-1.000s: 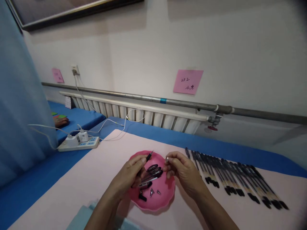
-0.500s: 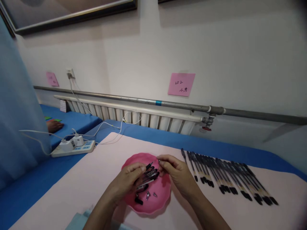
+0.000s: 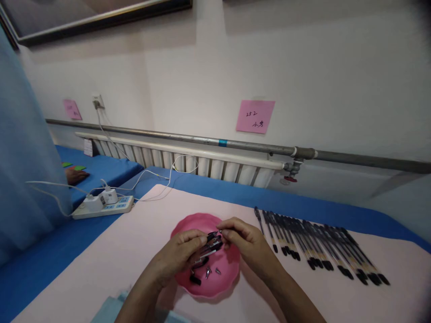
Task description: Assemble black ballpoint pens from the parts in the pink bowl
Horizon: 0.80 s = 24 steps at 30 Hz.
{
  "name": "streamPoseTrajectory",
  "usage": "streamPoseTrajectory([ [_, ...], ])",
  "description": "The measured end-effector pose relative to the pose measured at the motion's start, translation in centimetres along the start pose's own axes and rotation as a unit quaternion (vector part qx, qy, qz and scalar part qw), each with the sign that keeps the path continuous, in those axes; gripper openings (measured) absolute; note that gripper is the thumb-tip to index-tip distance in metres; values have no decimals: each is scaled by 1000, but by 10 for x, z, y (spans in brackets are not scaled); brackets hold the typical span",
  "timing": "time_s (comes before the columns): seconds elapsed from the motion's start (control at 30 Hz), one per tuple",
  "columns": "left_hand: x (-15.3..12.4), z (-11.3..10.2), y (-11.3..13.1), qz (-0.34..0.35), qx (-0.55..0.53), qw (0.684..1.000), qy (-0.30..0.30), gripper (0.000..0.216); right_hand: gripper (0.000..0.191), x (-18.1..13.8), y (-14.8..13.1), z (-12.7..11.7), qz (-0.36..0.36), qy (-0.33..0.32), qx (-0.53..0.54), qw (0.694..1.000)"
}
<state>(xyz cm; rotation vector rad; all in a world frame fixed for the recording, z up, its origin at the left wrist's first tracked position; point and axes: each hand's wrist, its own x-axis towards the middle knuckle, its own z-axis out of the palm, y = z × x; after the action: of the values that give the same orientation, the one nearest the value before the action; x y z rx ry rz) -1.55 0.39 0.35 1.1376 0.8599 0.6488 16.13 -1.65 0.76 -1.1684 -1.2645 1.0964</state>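
A pink scalloped dish (image 3: 188, 224) sits on the pale pink mat and holds loose pen parts: black caps, barrels and small metal tips (image 3: 211, 271). Over the dish, my left hand (image 3: 178, 255) is closed round a thin black pen piece (image 3: 210, 236) that points up and right. My right hand (image 3: 245, 244) pinches a small silvery tip at its fingertips, right at the end of that pen piece. The two hands meet above the dish's middle.
A row of several assembled black pens (image 3: 319, 249) lies on the mat to the right. A white power strip (image 3: 103, 206) with chargers and cables rests on the blue cloth at left. Another person's hand (image 3: 76, 176) lies further left. A radiator (image 3: 182, 161) runs along the wall.
My hands have drawn together over the dish: the right hand's silvery tip has come to the end of the pen piece in my left hand. The view shifted slightly.
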Motion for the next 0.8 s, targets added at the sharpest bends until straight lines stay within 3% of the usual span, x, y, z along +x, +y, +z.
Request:
streamPoseTrajectory([
  [0.27, -1, 1, 1, 4, -9, 1000, -6, 26, 10, -1, -1, -3, -6, 3, -11, 1000],
  [0.57, -1, -1, -3, 13, 6, 999, -28, 29, 12, -2, -4, -1, -5, -38, -49, 998],
  [0.8, 2, -4, -7, 23, 7, 998, -54, 31, 10, 1, 8, -2, 74, -74, 110, 988],
])
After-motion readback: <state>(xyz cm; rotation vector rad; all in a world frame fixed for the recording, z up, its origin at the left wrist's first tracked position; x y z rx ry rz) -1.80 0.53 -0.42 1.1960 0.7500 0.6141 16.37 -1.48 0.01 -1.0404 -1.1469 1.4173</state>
